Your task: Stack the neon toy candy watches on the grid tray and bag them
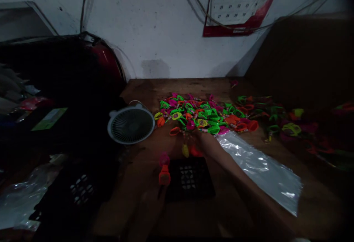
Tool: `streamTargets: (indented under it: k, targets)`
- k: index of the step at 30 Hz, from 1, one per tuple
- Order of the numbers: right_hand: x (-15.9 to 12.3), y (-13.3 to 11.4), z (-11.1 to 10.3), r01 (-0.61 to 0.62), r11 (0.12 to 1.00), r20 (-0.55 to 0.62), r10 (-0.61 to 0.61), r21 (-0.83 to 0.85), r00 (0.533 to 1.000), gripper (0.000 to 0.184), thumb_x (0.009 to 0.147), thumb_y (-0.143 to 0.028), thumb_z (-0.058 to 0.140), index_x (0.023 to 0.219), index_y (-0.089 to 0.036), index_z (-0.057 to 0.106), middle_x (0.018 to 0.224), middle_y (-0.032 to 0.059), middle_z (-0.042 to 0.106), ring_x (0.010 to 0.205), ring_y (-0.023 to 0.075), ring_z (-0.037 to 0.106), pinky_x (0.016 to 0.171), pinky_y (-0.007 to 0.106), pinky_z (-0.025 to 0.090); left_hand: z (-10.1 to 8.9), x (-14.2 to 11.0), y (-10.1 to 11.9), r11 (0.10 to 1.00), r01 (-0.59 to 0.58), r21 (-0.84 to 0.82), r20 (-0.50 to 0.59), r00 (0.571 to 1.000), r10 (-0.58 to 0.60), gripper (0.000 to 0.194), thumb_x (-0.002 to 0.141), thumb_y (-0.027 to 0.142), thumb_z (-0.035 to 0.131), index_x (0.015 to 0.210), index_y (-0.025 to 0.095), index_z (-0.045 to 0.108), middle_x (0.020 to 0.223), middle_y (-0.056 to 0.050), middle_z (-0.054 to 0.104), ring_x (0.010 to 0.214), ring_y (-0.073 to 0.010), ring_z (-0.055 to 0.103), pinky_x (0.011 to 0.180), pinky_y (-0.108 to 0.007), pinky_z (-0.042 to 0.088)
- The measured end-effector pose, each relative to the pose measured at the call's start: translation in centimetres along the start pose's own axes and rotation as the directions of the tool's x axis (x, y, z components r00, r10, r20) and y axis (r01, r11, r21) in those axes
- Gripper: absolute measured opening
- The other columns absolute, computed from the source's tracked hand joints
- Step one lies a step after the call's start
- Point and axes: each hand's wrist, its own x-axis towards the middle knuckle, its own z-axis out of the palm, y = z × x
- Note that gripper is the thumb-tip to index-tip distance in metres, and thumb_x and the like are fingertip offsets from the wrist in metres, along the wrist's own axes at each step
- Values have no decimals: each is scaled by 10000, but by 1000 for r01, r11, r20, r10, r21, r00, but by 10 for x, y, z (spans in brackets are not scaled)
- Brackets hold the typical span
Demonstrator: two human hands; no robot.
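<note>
My left hand [151,195], dark and hard to make out, is closed on an orange toy watch [165,177], with a pink round piece [164,159] at its upper end. At the front edge of a heap of green, orange, pink and yellow plastic toy watches [206,115] is my right hand [199,139], blurred by motion. Smeared orange [196,152] and yellow pieces [185,150] hang just below its fingers and appear held by it. Between the hands and nearer to me lies a black plastic crate [190,179] with an openwork base.
A grey round fan [131,125] stands left of the heap. Clear plastic bags [262,166] lie under and beyond my right forearm. More toy watches [291,129] spread to the right. Dark shelving or crates fill the left side, with crumpled plastic [30,186]. A calendar [238,4] hangs on the wall.
</note>
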Motion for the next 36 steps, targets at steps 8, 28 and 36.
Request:
streamTargets:
  k: [8,28,36]
  targets:
    - [10,-15,11,508,832,16,-518,-225,855,300,876,-133,478,1109,-201,656,1220,132,574,1082,276,551,862,358,479,-12,4,0,1000,-25,-4,40,999,25,287,902,321,428,1053,239,659,934,-55,728,787,-210,697,710,-288,564]
    - [36,1,-2,402,791,26,-464,461,885,273,920,-222,368,1029,-121,597,879,65,667,733,150,615,677,266,499,-22,19,14,994,-76,-79,49,996,80,262,917,325,443,957,232,685,891,-39,721,862,-192,668,811,-320,526]
    - [-105,-46,64,0,276,86,-298,961,951,136,803,-314,622,849,-187,642,859,46,660,816,185,615,737,289,486,-24,23,13,986,-128,-102,62,989,135,242,914,309,460,957,217,680,901,-58,712,876,-212,640,808,-364,480]
